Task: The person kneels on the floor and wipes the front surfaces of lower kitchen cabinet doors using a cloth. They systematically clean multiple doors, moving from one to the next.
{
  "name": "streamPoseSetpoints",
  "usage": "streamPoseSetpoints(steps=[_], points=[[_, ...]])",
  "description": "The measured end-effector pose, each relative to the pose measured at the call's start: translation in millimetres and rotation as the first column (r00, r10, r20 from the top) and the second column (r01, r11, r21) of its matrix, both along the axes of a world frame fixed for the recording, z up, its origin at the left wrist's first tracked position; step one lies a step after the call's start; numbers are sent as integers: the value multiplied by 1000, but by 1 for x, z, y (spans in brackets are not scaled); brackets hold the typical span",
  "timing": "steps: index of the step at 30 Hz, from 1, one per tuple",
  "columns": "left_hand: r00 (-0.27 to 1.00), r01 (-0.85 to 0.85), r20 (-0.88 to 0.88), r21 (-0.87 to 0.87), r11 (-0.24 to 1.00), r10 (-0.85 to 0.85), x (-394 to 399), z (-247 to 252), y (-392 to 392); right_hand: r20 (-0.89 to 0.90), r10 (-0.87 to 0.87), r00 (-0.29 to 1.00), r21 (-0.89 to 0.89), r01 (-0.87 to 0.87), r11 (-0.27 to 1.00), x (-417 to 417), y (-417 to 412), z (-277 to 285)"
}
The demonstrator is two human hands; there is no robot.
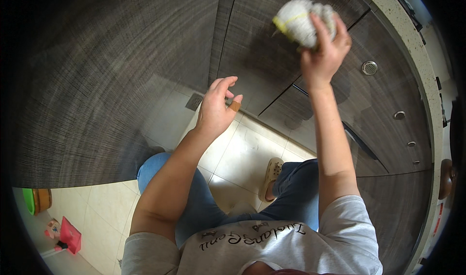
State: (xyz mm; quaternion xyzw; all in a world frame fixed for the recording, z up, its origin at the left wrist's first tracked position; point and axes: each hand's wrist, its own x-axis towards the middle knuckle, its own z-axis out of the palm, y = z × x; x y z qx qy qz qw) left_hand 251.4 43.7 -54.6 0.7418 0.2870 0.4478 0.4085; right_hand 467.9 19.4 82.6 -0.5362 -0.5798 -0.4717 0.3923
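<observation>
A white cleaning cloth (300,22) with a yellow edge is bunched in my right hand (327,49). It lies against or just in front of a dark wood-grain cabinet front (262,24); which of the two I cannot tell. Hand and cloth are slightly blurred. My left hand (218,106) hangs in the air over the floor, holding nothing, its fingers loosely curled and apart. A brown adhesive bandage (235,106) wraps its thumb. To its left rises a large dark wood-grain panel (109,75).
A speckled stone countertop (418,53) curves along the right, above round metal vents (370,68). Light tiles (240,147) cover the floor, with a drain grate (194,102) by the corner. A pink dustpan (70,235) and a green-and-orange tub (36,201) stand at lower left.
</observation>
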Motion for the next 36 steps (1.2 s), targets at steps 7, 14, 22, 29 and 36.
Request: streamPoseSetpoints(steps=[7,14,22,29,36], points=[[999,13,-33,43,999,-12,2,-2,-1,7,57,998,20,-57,998,-7,22,-2],[999,13,-33,22,1000,-13,1,-5,0,59,53,997,-388,-26,921,-14,27,-123],[1000,12,-18,35,999,-11,4,-1,-3,-66,44,997,-615,-75,785,-8,-9,-156],[999,13,-37,64,998,-11,2,0,-5,-43,130,991,-85,-134,987,-9,21,-18],[999,2,-38,67,998,1,1,-2,-3,14,147,989,208,-147,967,-35,60,36]])
